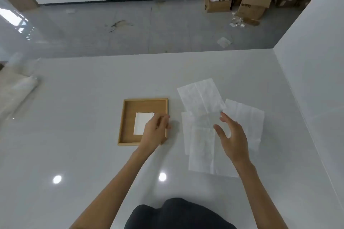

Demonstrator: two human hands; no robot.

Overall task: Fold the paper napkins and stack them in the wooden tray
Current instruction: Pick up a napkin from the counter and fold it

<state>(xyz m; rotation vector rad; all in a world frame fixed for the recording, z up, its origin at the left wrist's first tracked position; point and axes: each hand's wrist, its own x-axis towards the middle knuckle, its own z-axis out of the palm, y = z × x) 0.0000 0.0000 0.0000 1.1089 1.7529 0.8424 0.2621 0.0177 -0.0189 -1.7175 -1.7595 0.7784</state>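
White table point(74, 135): tray point(122, 122) holds a folded napkin point(141, 123); left hand point(155, 132) loosely curled (blurred), empty; right hand point(232, 135) spread above loose napkins point(201, 98).

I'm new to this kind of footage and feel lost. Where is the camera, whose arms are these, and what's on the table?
There is no machine here: a person works with bare hands, and the single camera sits on their head, looking forward and down. The arms are that person's own. On the white table lies a square wooden tray with a folded napkin inside. Right of it, several unfolded napkins overlap. The left hand hangs over the tray's right edge, blurred, apparently holding nothing. The right hand hovers open above the loose napkins. Cardboard boxes stand on the floor beyond.
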